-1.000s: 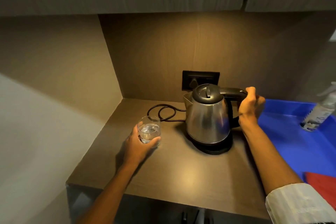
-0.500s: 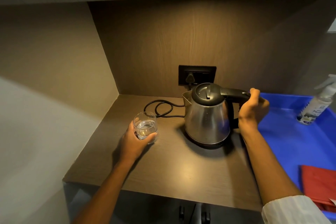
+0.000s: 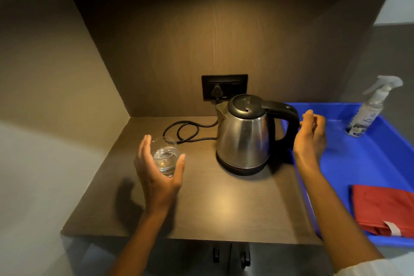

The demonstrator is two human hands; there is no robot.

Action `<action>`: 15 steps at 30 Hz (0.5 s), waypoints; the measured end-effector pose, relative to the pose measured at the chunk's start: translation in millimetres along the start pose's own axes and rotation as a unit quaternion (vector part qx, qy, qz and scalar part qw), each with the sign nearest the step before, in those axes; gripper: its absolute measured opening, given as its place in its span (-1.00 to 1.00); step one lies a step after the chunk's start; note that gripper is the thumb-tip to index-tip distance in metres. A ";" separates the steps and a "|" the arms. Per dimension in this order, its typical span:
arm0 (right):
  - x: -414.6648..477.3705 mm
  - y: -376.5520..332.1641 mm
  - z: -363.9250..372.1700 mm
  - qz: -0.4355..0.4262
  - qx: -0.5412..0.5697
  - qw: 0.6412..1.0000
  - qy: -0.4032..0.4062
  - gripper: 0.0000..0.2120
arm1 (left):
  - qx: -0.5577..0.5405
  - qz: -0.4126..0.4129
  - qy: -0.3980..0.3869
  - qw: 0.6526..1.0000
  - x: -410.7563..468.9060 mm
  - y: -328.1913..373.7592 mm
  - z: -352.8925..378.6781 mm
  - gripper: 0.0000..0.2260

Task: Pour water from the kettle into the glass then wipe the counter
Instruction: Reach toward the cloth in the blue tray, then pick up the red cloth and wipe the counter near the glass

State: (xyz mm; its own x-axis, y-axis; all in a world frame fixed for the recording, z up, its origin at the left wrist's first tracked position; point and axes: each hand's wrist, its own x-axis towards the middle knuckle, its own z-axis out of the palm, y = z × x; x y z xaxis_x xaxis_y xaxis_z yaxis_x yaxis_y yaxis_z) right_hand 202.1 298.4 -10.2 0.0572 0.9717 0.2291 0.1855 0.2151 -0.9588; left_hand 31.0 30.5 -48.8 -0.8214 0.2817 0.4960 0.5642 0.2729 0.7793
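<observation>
A steel kettle [image 3: 243, 139] with a black lid and handle stands upright on its base on the brown counter [image 3: 224, 204]. A clear glass [image 3: 165, 159] holding some water stands to its left. My left hand [image 3: 156, 177] is open just in front of the glass, fingers spread around it but off it. My right hand [image 3: 310, 134] hovers open right beside the kettle's handle, holding nothing. A folded red cloth [image 3: 385, 208] lies in the blue tray at the right.
The blue tray [image 3: 349, 163] adjoins the counter's right side and carries a spray bottle [image 3: 371, 107] at its far end. A black cord [image 3: 186, 130] loops behind the glass to a wall socket [image 3: 224, 86]. A wall closes the left side, cabinets hang overhead.
My right hand has let go of the kettle handle and opened. My left hand has released the glass and drawn back slightly. The kettle now rests on its base.
</observation>
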 end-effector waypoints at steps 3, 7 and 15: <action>-5.1 11.5 -44.0 -0.050 -0.081 0.995 -0.032 -0.92 | -0.048 0.151 -0.026 0.987 -19.9 43.5 26.3 -0.43; 0.5 24.3 -112.4 -0.103 -0.229 0.960 -0.127 -0.96 | -0.068 0.311 -0.109 0.942 -49.4 98.8 71.1 -0.69; 46.0 67.0 -218.1 0.002 -0.581 0.749 -0.320 -0.39 | -0.009 0.388 -0.325 0.862 -103.9 172.4 157.5 -0.83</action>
State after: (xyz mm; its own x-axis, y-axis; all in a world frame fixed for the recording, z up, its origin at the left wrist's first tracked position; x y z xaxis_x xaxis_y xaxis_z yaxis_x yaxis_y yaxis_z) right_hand 431.1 336.3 -27.3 -0.3522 0.9000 -0.2566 0.9358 0.3430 -0.0814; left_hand 226.9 193.2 -26.3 0.0264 0.8313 0.5553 0.9165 -0.2419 0.3186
